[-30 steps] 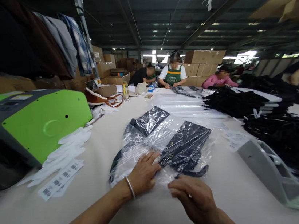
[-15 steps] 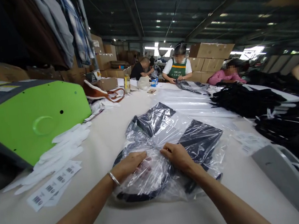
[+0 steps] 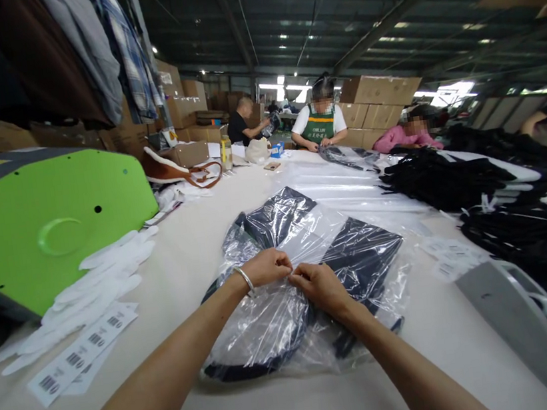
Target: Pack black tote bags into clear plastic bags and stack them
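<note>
A clear plastic bag (image 3: 249, 326) with dark, folded fabric pieces (image 3: 360, 251) inside lies on the pale table in front of me. Above the bag's middle, my left hand (image 3: 269, 267), with a silver bangle on its wrist, has its fingers pinched together. My right hand (image 3: 320, 286) meets it there, thumb and forefinger closed on the gathered plastic. The fingertips of both hands nearly touch. Whatever small bit the left fingertips hold is hard to see, but they are at the bag's gathered plastic.
At left stands a green machine (image 3: 55, 227), with white gloves (image 3: 97, 282) and barcode labels (image 3: 84, 351) beside it. Black garments (image 3: 452, 185) are piled at right, near a grey tape dispenser-like object (image 3: 515, 321). Co-workers sit or stand across the table, one in a green apron (image 3: 319, 125).
My left hand has moved right and up, from lying on the bag with fingers spread to a pinch beside my right hand. The right hand stays nearly in place. The view has shifted slightly.
</note>
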A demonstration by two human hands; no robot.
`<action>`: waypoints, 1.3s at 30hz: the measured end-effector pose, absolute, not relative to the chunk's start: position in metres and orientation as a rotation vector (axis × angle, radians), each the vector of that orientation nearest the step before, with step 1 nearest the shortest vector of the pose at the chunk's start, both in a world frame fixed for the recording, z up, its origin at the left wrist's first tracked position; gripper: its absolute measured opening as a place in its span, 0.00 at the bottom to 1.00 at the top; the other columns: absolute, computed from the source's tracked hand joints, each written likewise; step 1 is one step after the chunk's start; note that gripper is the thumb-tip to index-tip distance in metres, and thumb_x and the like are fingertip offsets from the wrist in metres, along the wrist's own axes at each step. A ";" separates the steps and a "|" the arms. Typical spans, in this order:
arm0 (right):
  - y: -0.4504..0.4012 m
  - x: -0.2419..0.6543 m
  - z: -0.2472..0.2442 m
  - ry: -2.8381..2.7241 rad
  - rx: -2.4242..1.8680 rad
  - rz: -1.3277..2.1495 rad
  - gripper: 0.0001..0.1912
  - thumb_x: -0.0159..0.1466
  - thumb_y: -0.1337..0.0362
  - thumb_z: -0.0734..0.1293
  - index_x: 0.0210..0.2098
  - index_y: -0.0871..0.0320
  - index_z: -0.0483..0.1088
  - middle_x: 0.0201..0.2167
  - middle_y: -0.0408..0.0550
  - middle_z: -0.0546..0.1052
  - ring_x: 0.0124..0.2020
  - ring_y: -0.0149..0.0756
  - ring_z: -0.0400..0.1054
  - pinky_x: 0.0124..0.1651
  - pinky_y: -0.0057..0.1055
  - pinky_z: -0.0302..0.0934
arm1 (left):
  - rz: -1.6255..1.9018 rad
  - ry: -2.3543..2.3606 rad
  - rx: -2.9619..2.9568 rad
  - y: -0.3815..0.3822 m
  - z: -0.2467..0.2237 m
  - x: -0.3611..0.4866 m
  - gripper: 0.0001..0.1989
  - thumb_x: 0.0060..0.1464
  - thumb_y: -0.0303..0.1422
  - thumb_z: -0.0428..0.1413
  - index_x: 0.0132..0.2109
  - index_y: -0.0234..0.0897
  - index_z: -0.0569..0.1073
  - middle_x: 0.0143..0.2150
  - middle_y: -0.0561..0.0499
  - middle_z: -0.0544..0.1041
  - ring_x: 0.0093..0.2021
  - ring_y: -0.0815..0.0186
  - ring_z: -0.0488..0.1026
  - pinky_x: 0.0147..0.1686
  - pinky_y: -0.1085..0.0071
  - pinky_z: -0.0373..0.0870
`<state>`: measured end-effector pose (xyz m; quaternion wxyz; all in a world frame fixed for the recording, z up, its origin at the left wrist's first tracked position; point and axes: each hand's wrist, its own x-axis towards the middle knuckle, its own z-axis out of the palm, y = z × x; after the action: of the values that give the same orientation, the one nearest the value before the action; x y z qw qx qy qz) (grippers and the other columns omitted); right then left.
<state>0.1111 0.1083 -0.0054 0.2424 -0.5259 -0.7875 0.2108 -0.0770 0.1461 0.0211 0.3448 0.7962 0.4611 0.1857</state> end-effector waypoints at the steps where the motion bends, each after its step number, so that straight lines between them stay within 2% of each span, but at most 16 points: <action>1: 0.108 0.111 -0.006 -2.150 -1.435 0.578 0.11 0.63 0.59 0.66 0.27 0.55 0.73 0.22 0.41 0.75 0.26 0.31 0.66 0.32 0.26 0.51 | 0.474 1.206 2.067 0.147 0.020 -0.078 0.08 0.47 0.30 0.56 0.34 0.33 0.79 0.31 0.51 0.79 0.34 0.65 0.74 0.33 0.73 0.66; 5: 0.110 0.110 -0.005 -2.136 -1.426 0.596 0.12 0.64 0.58 0.66 0.27 0.56 0.73 0.22 0.41 0.74 0.26 0.31 0.66 0.32 0.25 0.52 | 0.470 1.257 2.064 0.148 0.019 -0.078 0.08 0.48 0.33 0.56 0.30 0.34 0.77 0.26 0.54 0.76 0.29 0.67 0.71 0.28 0.74 0.62; 8: 0.108 0.111 0.002 -2.125 -1.458 0.652 0.12 0.64 0.57 0.66 0.27 0.56 0.74 0.22 0.41 0.74 0.27 0.31 0.66 0.32 0.25 0.52 | 0.535 1.353 2.100 0.145 0.017 -0.074 0.06 0.47 0.31 0.55 0.29 0.35 0.76 0.27 0.53 0.75 0.29 0.67 0.70 0.29 0.72 0.62; 10: 0.103 0.116 0.008 -2.112 -1.495 0.713 0.10 0.62 0.56 0.68 0.32 0.56 0.75 0.23 0.41 0.74 0.27 0.31 0.66 0.31 0.25 0.51 | 0.595 1.426 2.135 0.142 0.014 -0.071 0.06 0.46 0.29 0.55 0.28 0.35 0.76 0.28 0.52 0.74 0.30 0.66 0.69 0.31 0.70 0.62; 14: 0.077 0.143 0.017 -2.128 -1.569 0.755 0.14 0.56 0.58 0.72 0.41 0.55 0.74 0.24 0.39 0.73 0.26 0.31 0.65 0.29 0.26 0.50 | 0.724 1.495 2.197 0.133 0.005 -0.071 0.05 0.49 0.29 0.56 0.29 0.37 0.77 0.35 0.49 0.76 0.40 0.61 0.71 0.44 0.64 0.65; 17: 0.051 0.170 0.018 -2.117 -1.668 0.752 0.12 0.58 0.62 0.69 0.42 0.53 0.73 0.23 0.38 0.73 0.25 0.31 0.65 0.29 0.27 0.50 | 0.831 1.518 2.205 0.129 -0.003 -0.074 0.04 0.52 0.31 0.57 0.32 0.39 0.78 0.45 0.48 0.76 0.51 0.58 0.68 0.56 0.59 0.59; 19: 0.036 0.185 0.017 -2.096 -1.756 0.711 0.10 0.60 0.63 0.68 0.42 0.53 0.72 0.24 0.39 0.74 0.26 0.33 0.66 0.30 0.28 0.51 | 0.862 1.530 2.186 0.130 -0.008 -0.075 0.04 0.52 0.32 0.57 0.32 0.40 0.77 0.45 0.49 0.77 0.51 0.59 0.69 0.58 0.59 0.58; 22: 0.020 0.200 0.011 -2.058 -1.847 0.600 0.10 0.61 0.61 0.67 0.42 0.53 0.71 0.26 0.42 0.75 0.29 0.37 0.69 0.32 0.30 0.54 | 0.856 1.556 2.148 0.133 -0.014 -0.076 0.03 0.50 0.32 0.59 0.30 0.40 0.76 0.41 0.51 0.79 0.47 0.61 0.71 0.56 0.60 0.60; 27: -0.001 0.217 -0.004 -2.030 -1.755 0.478 0.14 0.61 0.64 0.64 0.47 0.52 0.69 0.32 0.45 0.77 0.34 0.41 0.72 0.37 0.34 0.60 | 0.819 1.604 2.100 0.137 -0.015 -0.075 0.03 0.47 0.32 0.58 0.29 0.39 0.75 0.41 0.51 0.80 0.45 0.62 0.73 0.50 0.65 0.64; 31: -0.033 0.270 0.008 -1.904 -1.718 0.420 0.17 0.62 0.63 0.64 0.51 0.52 0.71 0.38 0.47 0.79 0.38 0.41 0.73 0.44 0.36 0.64 | 0.785 1.547 2.098 0.135 -0.010 -0.074 0.06 0.46 0.36 0.57 0.28 0.39 0.75 0.36 0.50 0.80 0.41 0.59 0.75 0.45 0.65 0.67; 33: -0.053 0.316 0.029 -1.702 -1.790 0.350 0.16 0.63 0.57 0.65 0.48 0.53 0.73 0.38 0.48 0.80 0.38 0.41 0.74 0.45 0.35 0.65 | 0.755 1.507 2.094 0.139 -0.013 -0.077 0.10 0.45 0.40 0.57 0.27 0.39 0.75 0.34 0.49 0.80 0.38 0.57 0.75 0.42 0.63 0.67; 35: -0.073 0.368 0.054 -1.445 -1.899 0.205 0.17 0.62 0.53 0.65 0.45 0.54 0.74 0.39 0.50 0.81 0.39 0.43 0.75 0.45 0.36 0.65 | 0.738 1.528 2.073 0.148 -0.020 -0.082 0.13 0.44 0.45 0.57 0.28 0.40 0.76 0.38 0.49 0.81 0.42 0.54 0.75 0.45 0.63 0.67; 37: -0.087 0.417 0.074 -1.210 -2.000 0.052 0.17 0.59 0.52 0.67 0.42 0.55 0.75 0.40 0.51 0.81 0.41 0.44 0.74 0.46 0.36 0.64 | 0.708 1.516 2.053 0.157 -0.027 -0.086 0.17 0.42 0.49 0.58 0.30 0.40 0.77 0.40 0.49 0.81 0.44 0.52 0.76 0.46 0.62 0.68; 39: -0.092 0.455 0.081 -1.037 -2.054 0.095 0.16 0.55 0.53 0.69 0.37 0.57 0.77 0.38 0.52 0.81 0.40 0.45 0.74 0.46 0.36 0.63 | 0.720 1.529 2.047 0.163 -0.033 -0.089 0.19 0.40 0.52 0.59 0.30 0.41 0.78 0.40 0.49 0.82 0.43 0.52 0.77 0.45 0.63 0.69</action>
<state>0.4554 -0.0918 0.0805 0.4072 -0.8147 -0.4111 0.0377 -0.0886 0.1635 -0.0325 0.2411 0.7483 0.5591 0.2633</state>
